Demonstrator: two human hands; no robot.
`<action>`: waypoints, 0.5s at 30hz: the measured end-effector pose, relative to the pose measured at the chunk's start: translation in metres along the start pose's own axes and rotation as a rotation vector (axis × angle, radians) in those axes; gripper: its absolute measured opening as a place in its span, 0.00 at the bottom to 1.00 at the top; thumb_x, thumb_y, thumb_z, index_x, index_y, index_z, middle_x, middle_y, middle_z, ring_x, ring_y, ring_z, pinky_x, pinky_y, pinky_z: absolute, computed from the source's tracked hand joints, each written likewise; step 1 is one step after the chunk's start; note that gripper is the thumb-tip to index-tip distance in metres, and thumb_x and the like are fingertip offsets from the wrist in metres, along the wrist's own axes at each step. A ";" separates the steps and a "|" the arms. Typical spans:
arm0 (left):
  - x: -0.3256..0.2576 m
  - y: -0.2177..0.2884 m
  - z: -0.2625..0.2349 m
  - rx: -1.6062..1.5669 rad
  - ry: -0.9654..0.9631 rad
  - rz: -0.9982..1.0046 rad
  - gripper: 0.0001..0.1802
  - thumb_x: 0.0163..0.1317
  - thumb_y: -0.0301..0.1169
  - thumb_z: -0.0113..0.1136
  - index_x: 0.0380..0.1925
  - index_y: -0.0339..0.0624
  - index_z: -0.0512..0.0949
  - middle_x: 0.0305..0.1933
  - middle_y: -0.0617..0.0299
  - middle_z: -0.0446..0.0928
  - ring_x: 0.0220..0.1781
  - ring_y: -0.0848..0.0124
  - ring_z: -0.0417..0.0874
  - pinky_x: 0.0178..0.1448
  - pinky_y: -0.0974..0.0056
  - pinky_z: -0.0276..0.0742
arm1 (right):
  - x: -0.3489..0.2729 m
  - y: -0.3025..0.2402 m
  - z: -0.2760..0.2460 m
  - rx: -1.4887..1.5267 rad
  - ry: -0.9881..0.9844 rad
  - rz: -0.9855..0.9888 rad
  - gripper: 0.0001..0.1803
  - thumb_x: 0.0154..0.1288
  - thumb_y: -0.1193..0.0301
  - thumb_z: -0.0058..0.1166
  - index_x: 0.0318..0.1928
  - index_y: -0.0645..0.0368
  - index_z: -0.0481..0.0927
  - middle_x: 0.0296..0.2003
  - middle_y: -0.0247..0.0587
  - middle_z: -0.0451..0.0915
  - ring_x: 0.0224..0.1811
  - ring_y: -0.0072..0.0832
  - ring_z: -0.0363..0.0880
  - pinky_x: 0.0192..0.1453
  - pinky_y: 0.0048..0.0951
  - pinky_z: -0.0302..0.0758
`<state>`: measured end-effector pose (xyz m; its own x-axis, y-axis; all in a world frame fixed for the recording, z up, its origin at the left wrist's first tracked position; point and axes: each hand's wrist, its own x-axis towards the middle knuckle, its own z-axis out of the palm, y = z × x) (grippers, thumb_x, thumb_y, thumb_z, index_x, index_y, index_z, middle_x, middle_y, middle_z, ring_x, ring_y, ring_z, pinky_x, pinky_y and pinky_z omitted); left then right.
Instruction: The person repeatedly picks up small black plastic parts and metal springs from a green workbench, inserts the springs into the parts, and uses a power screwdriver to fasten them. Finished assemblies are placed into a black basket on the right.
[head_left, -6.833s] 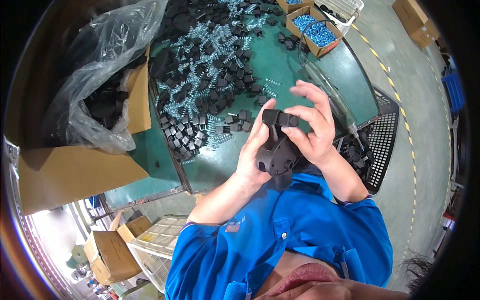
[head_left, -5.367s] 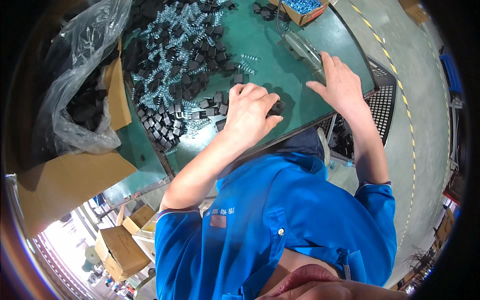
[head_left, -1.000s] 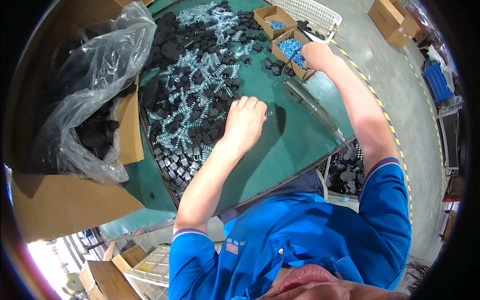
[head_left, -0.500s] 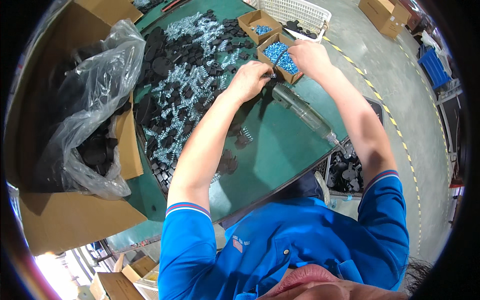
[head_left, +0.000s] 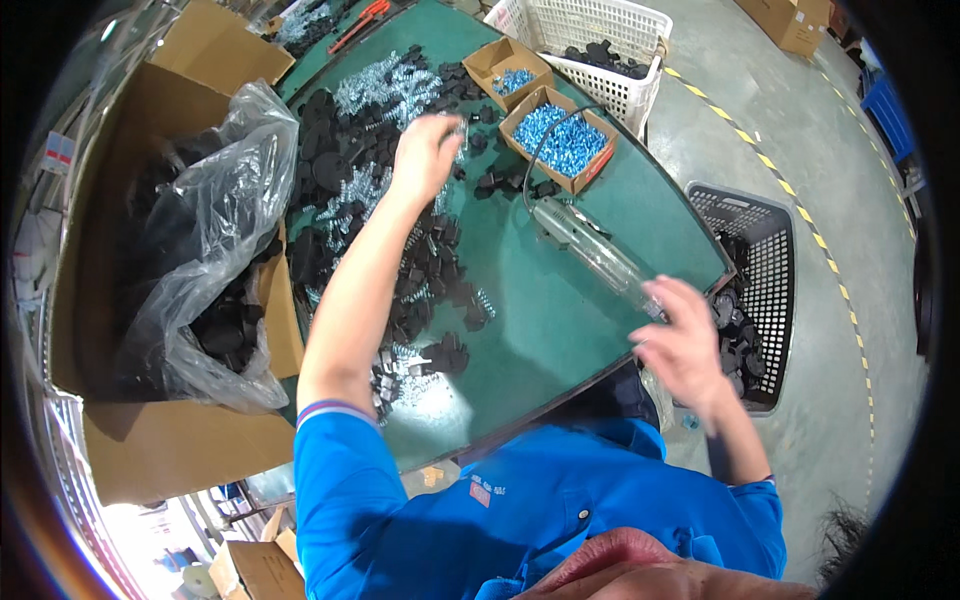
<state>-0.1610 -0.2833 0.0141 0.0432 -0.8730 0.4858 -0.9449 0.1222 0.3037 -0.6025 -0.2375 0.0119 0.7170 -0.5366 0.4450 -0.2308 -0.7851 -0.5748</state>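
Note:
My left hand [head_left: 425, 160] is over the heap on the green table, fingers curled and thumb close to them. A metal coil spring [head_left: 462, 140] shows at its fingertips; whether it is gripped is unclear. Around it lie loose springs [head_left: 385, 85] and black plastic parts [head_left: 325, 165]. My right hand [head_left: 685, 345], blurred by motion, has thumb and fingers apart beside the tip end of a power screwdriver [head_left: 600, 255]. That tool lies slantwise on the table, its black cord running toward a cardboard box of blue screws [head_left: 560, 140].
Behind the screw box stands another small cardboard box [head_left: 505, 75] with fewer screws. A white basket [head_left: 640, 90] is at the far edge, a dark crate [head_left: 770, 290] of black parts at the right. On the left, a large carton [head_left: 190, 430] holds clear plastic [head_left: 235, 190].
My left hand has moved left from beside the screw box to the heap. My right hand has come away from the screws, back toward me, to the screwdriver's tip end. The view has shifted slightly.

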 end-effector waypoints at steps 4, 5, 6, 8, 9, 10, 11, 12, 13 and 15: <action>0.075 -0.071 0.059 0.078 0.091 -0.169 0.14 0.58 0.34 0.63 0.43 0.44 0.85 0.56 0.57 0.82 0.62 0.55 0.76 0.67 0.54 0.70 | 0.013 -0.016 0.038 -0.232 -0.113 0.038 0.05 0.50 0.73 0.64 0.30 0.57 0.83 0.68 0.49 0.67 0.71 0.55 0.63 0.69 0.58 0.64; 0.090 -0.082 0.069 0.116 0.100 -0.210 0.14 0.59 0.34 0.63 0.44 0.45 0.85 0.56 0.57 0.82 0.62 0.55 0.76 0.67 0.54 0.70 | 0.010 -0.009 0.044 -0.284 -0.114 0.033 0.05 0.51 0.72 0.63 0.30 0.58 0.83 0.69 0.47 0.66 0.71 0.54 0.62 0.69 0.58 0.65; 0.104 -0.088 0.078 0.101 0.105 -0.257 0.13 0.60 0.35 0.62 0.44 0.46 0.85 0.55 0.58 0.82 0.62 0.57 0.76 0.67 0.55 0.70 | 0.007 -0.005 0.047 -0.308 -0.113 0.022 0.05 0.51 0.72 0.63 0.30 0.58 0.83 0.69 0.46 0.67 0.71 0.54 0.62 0.68 0.58 0.65; 0.128 -0.098 0.094 0.069 0.108 -0.354 0.12 0.63 0.36 0.61 0.44 0.46 0.85 0.54 0.59 0.83 0.62 0.61 0.77 0.67 0.56 0.69 | 0.003 -0.003 0.052 -0.322 -0.097 0.009 0.07 0.49 0.72 0.64 0.30 0.58 0.84 0.69 0.44 0.67 0.71 0.54 0.63 0.67 0.58 0.67; 0.138 -0.105 0.103 -0.153 0.109 -0.417 0.12 0.65 0.36 0.60 0.45 0.46 0.84 0.54 0.60 0.83 0.62 0.64 0.77 0.67 0.57 0.69 | 0.002 -0.002 0.052 -0.314 -0.077 -0.001 0.08 0.47 0.73 0.65 0.31 0.59 0.84 0.69 0.45 0.68 0.70 0.53 0.64 0.66 0.58 0.68; 0.146 -0.115 0.107 -0.370 0.109 -0.476 0.12 0.67 0.36 0.58 0.45 0.46 0.84 0.53 0.61 0.83 0.61 0.66 0.77 0.66 0.58 0.69 | 0.004 -0.004 0.051 -0.303 -0.074 0.004 0.08 0.46 0.73 0.65 0.31 0.59 0.84 0.68 0.45 0.68 0.70 0.53 0.64 0.65 0.58 0.68; 0.154 -0.125 0.111 -0.586 0.108 -0.533 0.12 0.68 0.36 0.57 0.46 0.45 0.84 0.52 0.62 0.83 0.61 0.68 0.77 0.66 0.59 0.68 | 0.006 -0.005 0.050 -0.290 -0.072 0.008 0.08 0.46 0.74 0.65 0.31 0.59 0.84 0.67 0.45 0.69 0.70 0.53 0.65 0.64 0.58 0.69; 0.162 -0.130 0.116 -0.740 0.145 -0.504 0.11 0.71 0.34 0.53 0.46 0.44 0.83 0.51 0.65 0.84 0.59 0.71 0.77 0.66 0.61 0.66 | 0.007 -0.005 0.051 -0.289 -0.050 0.003 0.08 0.47 0.74 0.65 0.31 0.59 0.84 0.66 0.45 0.71 0.69 0.54 0.66 0.63 0.58 0.70; 0.169 -0.135 0.119 -0.798 0.138 -0.499 0.12 0.72 0.34 0.52 0.46 0.44 0.82 0.52 0.64 0.83 0.60 0.71 0.77 0.68 0.61 0.64 | 0.009 -0.007 0.049 -0.290 -0.058 0.022 0.08 0.47 0.73 0.65 0.30 0.59 0.84 0.66 0.45 0.72 0.68 0.54 0.67 0.62 0.57 0.71; 0.184 -0.137 0.125 -0.918 0.117 -0.484 0.12 0.73 0.34 0.50 0.46 0.43 0.81 0.54 0.63 0.83 0.61 0.70 0.77 0.73 0.61 0.59 | 0.007 -0.003 0.051 -0.291 -0.066 0.031 0.08 0.46 0.73 0.65 0.31 0.59 0.84 0.65 0.44 0.72 0.67 0.54 0.68 0.62 0.57 0.71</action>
<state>-0.0640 -0.5196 -0.0402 0.4288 -0.8793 0.2074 -0.2100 0.1263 0.9695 -0.5629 -0.2226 -0.0183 0.7457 -0.5477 0.3795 -0.4252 -0.8296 -0.3618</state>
